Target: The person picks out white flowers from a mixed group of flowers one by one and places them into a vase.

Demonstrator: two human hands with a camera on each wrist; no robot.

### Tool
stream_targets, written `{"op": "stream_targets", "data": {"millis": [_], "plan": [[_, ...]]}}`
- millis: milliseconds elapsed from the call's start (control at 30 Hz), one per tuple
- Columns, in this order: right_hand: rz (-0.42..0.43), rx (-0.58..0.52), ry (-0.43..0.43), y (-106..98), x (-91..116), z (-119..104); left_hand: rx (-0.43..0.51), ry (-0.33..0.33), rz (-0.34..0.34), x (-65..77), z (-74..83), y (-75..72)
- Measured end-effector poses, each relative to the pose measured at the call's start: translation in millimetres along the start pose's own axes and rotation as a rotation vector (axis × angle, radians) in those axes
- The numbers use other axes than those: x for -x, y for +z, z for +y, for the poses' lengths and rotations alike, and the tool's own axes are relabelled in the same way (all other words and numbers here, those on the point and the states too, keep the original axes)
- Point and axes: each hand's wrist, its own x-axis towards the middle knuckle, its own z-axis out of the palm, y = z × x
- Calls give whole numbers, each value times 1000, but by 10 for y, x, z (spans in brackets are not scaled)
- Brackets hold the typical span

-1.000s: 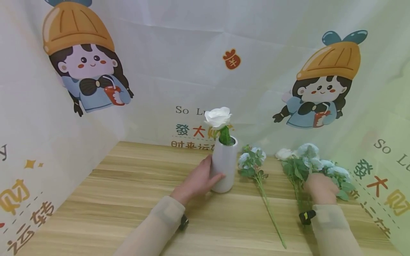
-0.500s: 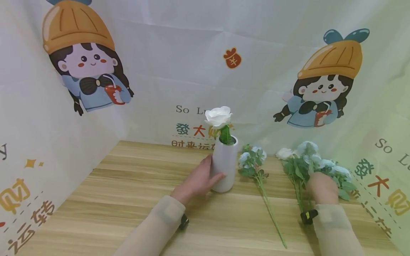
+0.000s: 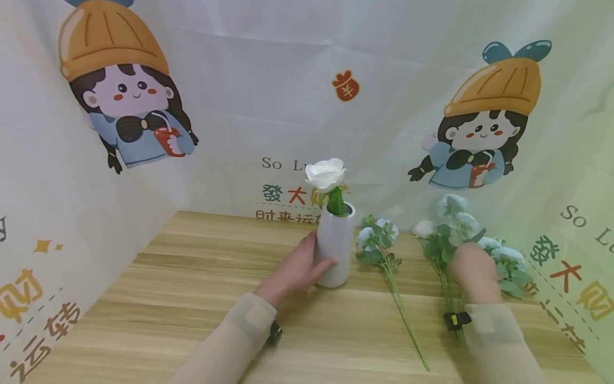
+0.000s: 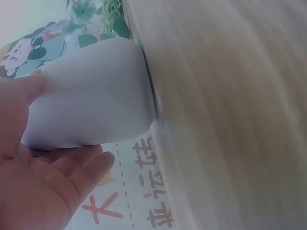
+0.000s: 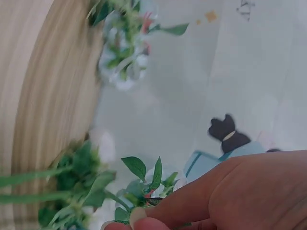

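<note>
A white vase [image 3: 337,248] stands upright on the wooden table, and a white artificial rose [image 3: 326,174] pokes out of its mouth. My left hand [image 3: 296,270] grips the vase from its left side, thumb across the front; the left wrist view shows the fingers on the other side of the vase [image 4: 91,96]. Over at the right, my right hand [image 3: 475,271] pinches a leafy stem of pale blue artificial flowers [image 3: 452,207], raised a little above the pile. In the right wrist view, thumb and fingertips meet beside green leaves [image 5: 134,166]; the stem's grip point is partly hidden.
A separate blue flower stem [image 3: 400,309] lies between the vase and my right hand. Around that hand lie a white flower [image 3: 424,229] and more blue flowers [image 3: 510,258]. A printed cloth [image 3: 230,106] hangs behind the wooden table [image 3: 158,298] and along both sides.
My right hand has risen slightly and shifted a little left, lifting the blue flower stem higher than the others. The left hand and the vase have stayed in place.
</note>
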Motion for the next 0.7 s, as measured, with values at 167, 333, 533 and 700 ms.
{"op": "stream_targets", "data": {"millis": [167, 333, 533, 700], "plan": [[64, 6, -86, 52, 43, -175, 1, 1, -1, -2, -7, 2], [178, 50, -205, 196, 67, -336, -1, -15, -5, 2, 5, 2], [167, 42, -290, 289, 114, -546, 8, -12, -2, 0, 23, -6], [24, -58, -230, 353, 66, -626, 13, -9, -2, 1, 27, -5]]}}
